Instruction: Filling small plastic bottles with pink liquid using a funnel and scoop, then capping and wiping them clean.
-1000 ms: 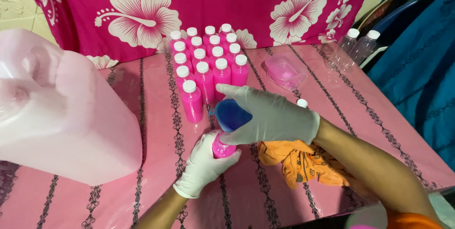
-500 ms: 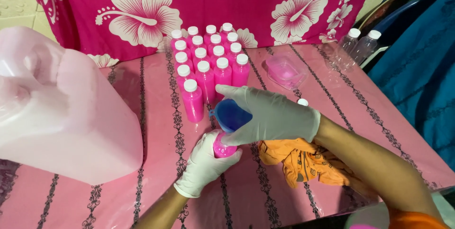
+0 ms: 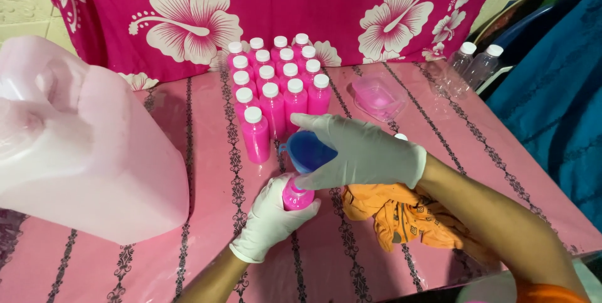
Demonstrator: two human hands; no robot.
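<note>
Both my hands wear pale gloves. My left hand (image 3: 266,218) grips a small pink-filled bottle (image 3: 296,196) standing uncapped on the pink table (image 3: 207,152). My right hand (image 3: 364,151) holds a blue funnel (image 3: 307,151) whose spout sits in that bottle's mouth. Just behind stand several capped pink bottles (image 3: 276,83) in rows, with white lids.
A large pale pink jerrycan (image 3: 81,146) fills the left side. An orange cloth (image 3: 401,215) lies under my right forearm. A shallow pink plastic tub (image 3: 378,95) and two empty clear bottles (image 3: 470,65) sit at the back right. A flowered magenta cloth (image 3: 282,8) hangs behind.
</note>
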